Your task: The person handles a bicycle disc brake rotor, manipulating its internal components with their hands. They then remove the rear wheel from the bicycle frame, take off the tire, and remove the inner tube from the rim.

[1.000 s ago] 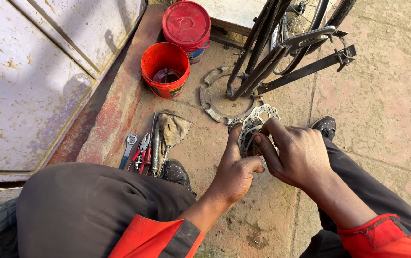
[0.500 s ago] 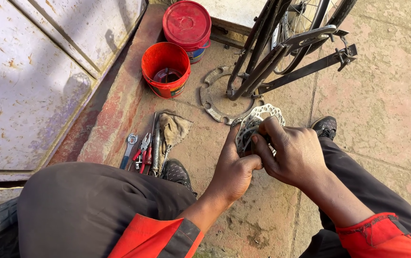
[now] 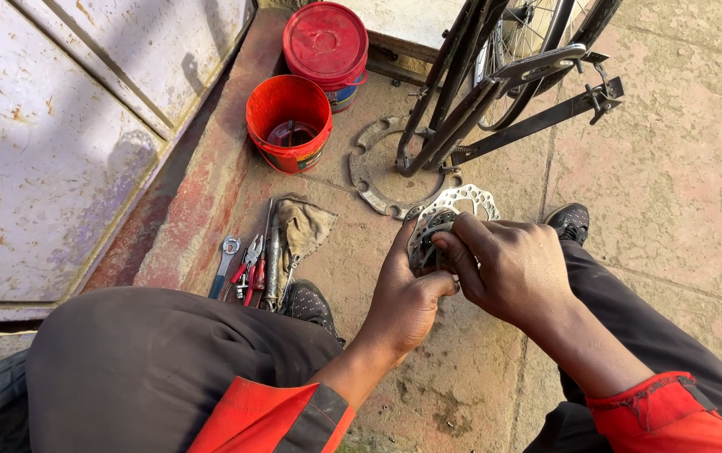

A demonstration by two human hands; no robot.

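A silver bicycle hub with a perforated brake disc (image 3: 462,204) sits between both hands, just above the concrete ground. My left hand (image 3: 405,294) grips it from the left side, fingers wrapped round its body. My right hand (image 3: 508,264) covers it from the right, with fingertips pressed on the hub's centre. Much of the hub is hidden under the fingers. I am crouched, with dark trousers and red cuffs at the frame's bottom.
A flat metal ring (image 3: 375,172) lies under a black bicycle stand (image 3: 462,109). An open red bucket (image 3: 288,124) and a lidded red tub (image 3: 326,42) stand behind it. Pliers, a spanner and a rag (image 3: 273,247) lie at left beside a rusty metal door (image 3: 59,143).
Both hands have stayed on the hub; the fingers of my right hand shifted slightly over its centre and the disc has turned a little.
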